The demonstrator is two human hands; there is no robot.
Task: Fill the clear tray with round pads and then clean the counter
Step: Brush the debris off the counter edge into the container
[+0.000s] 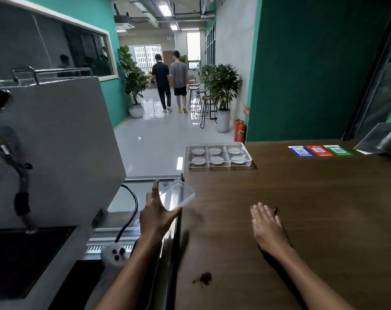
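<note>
A clear tray [219,167] stands at the far left corner of the wooden counter [301,209]; each of its several compartments holds a round grey pad [214,151]. My left hand [156,214] grips a clear plastic lid [179,194], tilted, over the counter's left edge. My right hand [267,224] lies flat on the counter, fingers straight and together, with nothing in it. A small dark brown crumb [275,210] sits just past its fingertips. A patch of brown crumbs [204,279] lies on the near part of the counter.
A large grey coffee machine [51,142] with a steam wand stands on the left, with a black cable [129,218] beside it. Blue, red and green code stickers [319,150] lie at the counter's far right. Two persons walk away down the corridor.
</note>
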